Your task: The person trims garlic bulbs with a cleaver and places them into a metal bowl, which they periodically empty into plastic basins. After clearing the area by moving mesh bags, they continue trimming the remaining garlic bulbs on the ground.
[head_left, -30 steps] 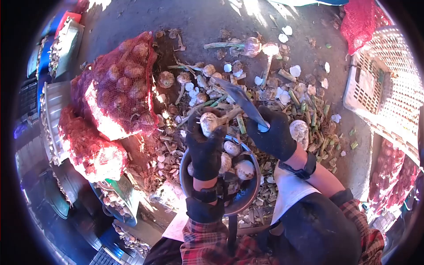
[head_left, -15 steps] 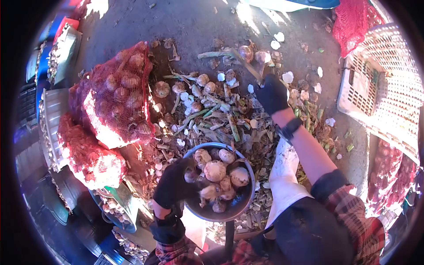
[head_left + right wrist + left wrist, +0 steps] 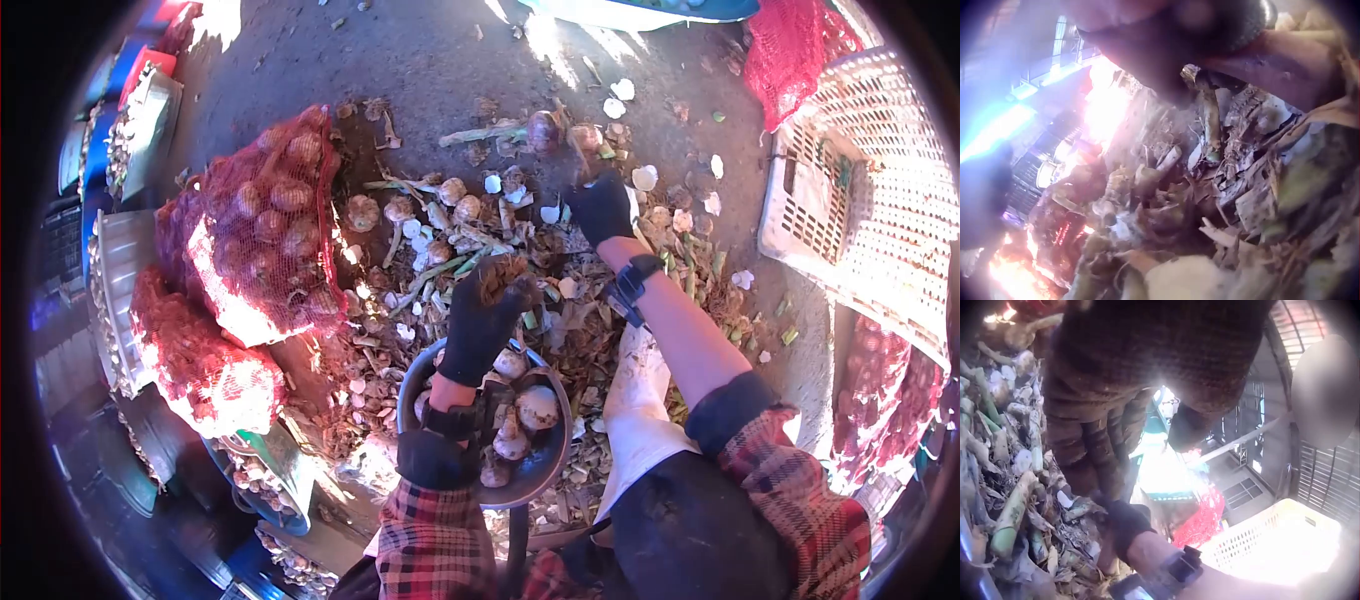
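My gloved left hand (image 3: 485, 320) reaches over the far rim of a round metal bowl (image 3: 563, 440), its fingers loosely bent. In the left wrist view a gap shows between the thumb and the dirt-browned fingers (image 3: 1100, 440), and no bulb shows there. Trimmed garlic bulbs (image 3: 537, 407) lie in the bowl, partly hidden by the left forearm. Farther out and to the right, my gloved right hand (image 3: 603, 207) grips a long-bladed cutting tool (image 3: 579, 152), blade pointing away. Untrimmed garlic (image 3: 452, 191) with stalks lies ahead of the left hand.
Cut stalks and dry skins (image 3: 570, 330) litter the floor around the bowl. At left stand red mesh sacks (image 3: 265, 220) of garlic. A white plastic crate (image 3: 860, 180) lies at right, near a red mesh bag (image 3: 785, 60). A white boot (image 3: 640, 385) stands beside the bowl.
One second ago the left hand held a stalked garlic bulb against the blade; then it moved to the bowl. Now it has reached forward again. The right hand has moved away and outward with the tool.
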### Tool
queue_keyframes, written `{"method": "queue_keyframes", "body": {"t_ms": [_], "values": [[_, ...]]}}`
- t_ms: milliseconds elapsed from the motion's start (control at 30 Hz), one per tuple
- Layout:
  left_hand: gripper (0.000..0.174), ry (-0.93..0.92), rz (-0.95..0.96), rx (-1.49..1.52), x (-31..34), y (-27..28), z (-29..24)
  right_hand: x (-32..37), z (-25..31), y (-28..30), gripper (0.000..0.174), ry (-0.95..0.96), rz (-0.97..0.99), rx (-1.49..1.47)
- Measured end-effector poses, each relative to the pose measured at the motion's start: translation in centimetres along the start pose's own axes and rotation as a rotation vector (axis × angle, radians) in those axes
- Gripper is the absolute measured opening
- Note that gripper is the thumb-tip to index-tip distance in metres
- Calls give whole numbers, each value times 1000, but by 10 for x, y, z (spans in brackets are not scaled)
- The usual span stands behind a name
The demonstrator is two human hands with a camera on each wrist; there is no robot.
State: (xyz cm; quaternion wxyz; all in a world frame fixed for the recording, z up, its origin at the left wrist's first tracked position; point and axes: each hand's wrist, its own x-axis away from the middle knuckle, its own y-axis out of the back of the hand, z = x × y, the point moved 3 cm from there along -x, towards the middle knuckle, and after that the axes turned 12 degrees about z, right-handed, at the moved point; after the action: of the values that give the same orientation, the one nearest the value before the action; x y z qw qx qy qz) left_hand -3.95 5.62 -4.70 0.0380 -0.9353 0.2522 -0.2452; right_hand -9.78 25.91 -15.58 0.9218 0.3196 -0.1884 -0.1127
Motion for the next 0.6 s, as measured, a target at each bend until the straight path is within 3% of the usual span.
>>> {"method": "queue_keyframes", "body": {"t_ms": [67,133,200,233,333,433,467,533,600], "values": [[24,2,19,16,0,-2,5,-11,-7,-14,37,-11,9,28],[24,-6,32,43,-1,-2,7,-6,9,-5,35,291,-49,239],[30,-34,8,26,1,-1,10,6,5,8,33,-46,72,-22],[30,-34,3,28,0,-2,8,24,13,19,33,38,21,-75],[45,43,-134,179,-7,-2,7,86,50,44,29,113,228,-284],[50,-8,60,588,-11,-11,0,136,63,45,25,268,372,-331],[50,-8,55,588,-7,-13,2,144,68,43,24,351,476,-340],[47,-81,-72,643,0,-15,-5,147,74,49,24,330,557,-414],[44,-9,-16,512,10,-4,-11,147,74,51,24,309,640,-489]]}}
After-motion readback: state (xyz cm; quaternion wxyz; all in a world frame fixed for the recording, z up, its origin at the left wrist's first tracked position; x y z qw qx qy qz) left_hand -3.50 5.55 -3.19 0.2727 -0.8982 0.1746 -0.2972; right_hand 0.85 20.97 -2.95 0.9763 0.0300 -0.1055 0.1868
